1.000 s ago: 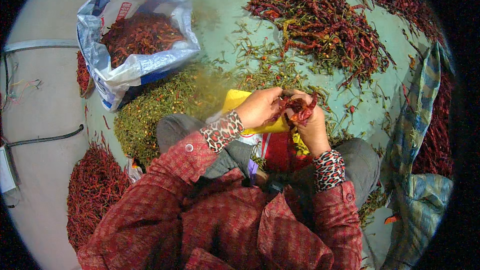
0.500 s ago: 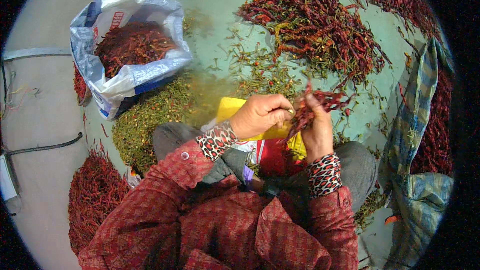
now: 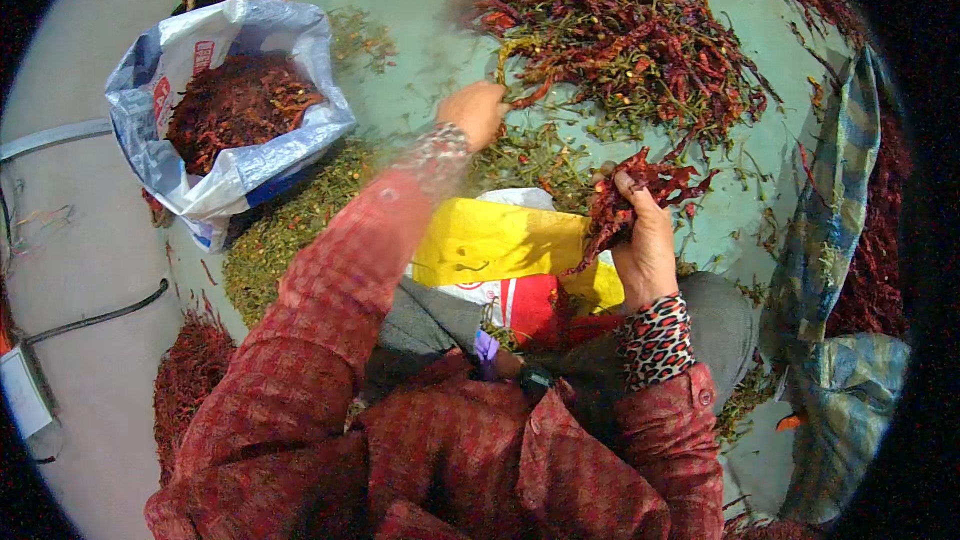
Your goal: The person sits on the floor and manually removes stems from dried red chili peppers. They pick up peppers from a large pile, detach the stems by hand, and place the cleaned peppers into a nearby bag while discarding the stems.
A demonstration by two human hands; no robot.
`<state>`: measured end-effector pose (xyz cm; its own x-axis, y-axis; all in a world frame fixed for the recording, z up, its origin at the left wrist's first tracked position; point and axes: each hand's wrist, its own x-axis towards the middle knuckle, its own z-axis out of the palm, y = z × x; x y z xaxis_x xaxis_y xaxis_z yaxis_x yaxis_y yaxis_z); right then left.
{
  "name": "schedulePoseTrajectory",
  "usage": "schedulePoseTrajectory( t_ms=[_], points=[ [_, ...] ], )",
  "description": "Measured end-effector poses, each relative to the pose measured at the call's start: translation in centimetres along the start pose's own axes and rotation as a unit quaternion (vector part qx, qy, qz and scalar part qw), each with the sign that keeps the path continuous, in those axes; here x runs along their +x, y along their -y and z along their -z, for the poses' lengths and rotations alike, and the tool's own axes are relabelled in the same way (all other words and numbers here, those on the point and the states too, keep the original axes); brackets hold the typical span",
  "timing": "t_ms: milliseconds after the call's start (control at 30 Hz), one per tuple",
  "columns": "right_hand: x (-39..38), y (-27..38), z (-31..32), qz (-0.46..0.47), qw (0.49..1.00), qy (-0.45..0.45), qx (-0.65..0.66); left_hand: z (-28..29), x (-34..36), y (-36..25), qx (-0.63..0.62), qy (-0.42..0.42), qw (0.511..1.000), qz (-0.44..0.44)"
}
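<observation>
My right hand [image 3: 643, 258] is closed around a bunch of dark red dried chilies [image 3: 648, 195], which fan out above the thumb. Reaching forward, my left hand [image 3: 475, 113] has its fingers pinched together at the near left edge of a big heap of dried chilies [image 3: 620, 35]. A yellowish-orange chili [image 3: 503, 65] runs from the heap down to these fingertips; they seem to grip its end, though the fingers are partly hidden. Loose green stems [image 3: 535, 155] lie between the heap and me. A yellow sheet [image 3: 500, 242] and a red-and-white bag [image 3: 525, 308] lie at my lap.
At left stands an open white-and-blue woven sack [image 3: 335, 120] with chilies inside, beside a mound of stems [image 3: 265, 265]. More red chilies [image 3: 190, 370] lie lower left. A checked blue tarp sack [image 3: 830, 230] is at right. A black cable [image 3: 95, 310] crosses the left floor.
My left hand has moved from beside my right hand forward to the heap's edge; the pale green bit in its fingers no longer shows. My right hand keeps its bunch. The view has shifted slightly.
</observation>
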<state>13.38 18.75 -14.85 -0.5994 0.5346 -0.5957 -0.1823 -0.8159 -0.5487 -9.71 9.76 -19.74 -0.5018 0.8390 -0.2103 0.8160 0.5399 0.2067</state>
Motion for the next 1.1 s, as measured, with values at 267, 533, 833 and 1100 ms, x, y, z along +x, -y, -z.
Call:
schedulePoseTrajectory(
  t_ms=[267, 533, 833, 1100],
  points=[
    [-0.7, -1.5, -0.8, -0.005, 0.999, 0.004, -0.036, 1.2, -4.6, 0.8, -0.342, -0.028, 0.931, 0.121],
    [-0.5, -2.1, -0.3, 0.030, 0.989, 0.072, -0.124, 3.5, -7.8, -5.8, -0.389, -0.143, 0.910, -0.011],
    [-0.8, -2.0, -0.2, 0.033, 0.965, 0.106, -0.236, 2.9, -7.6, -7.8, -0.404, -0.072, 0.904, -0.125],
    [-1.5, -0.5, -0.6, 0.049, 0.943, 0.113, -0.308, 5.5, -8.6, -7.9, -0.520, 0.079, 0.848, -0.065]
  ],
)
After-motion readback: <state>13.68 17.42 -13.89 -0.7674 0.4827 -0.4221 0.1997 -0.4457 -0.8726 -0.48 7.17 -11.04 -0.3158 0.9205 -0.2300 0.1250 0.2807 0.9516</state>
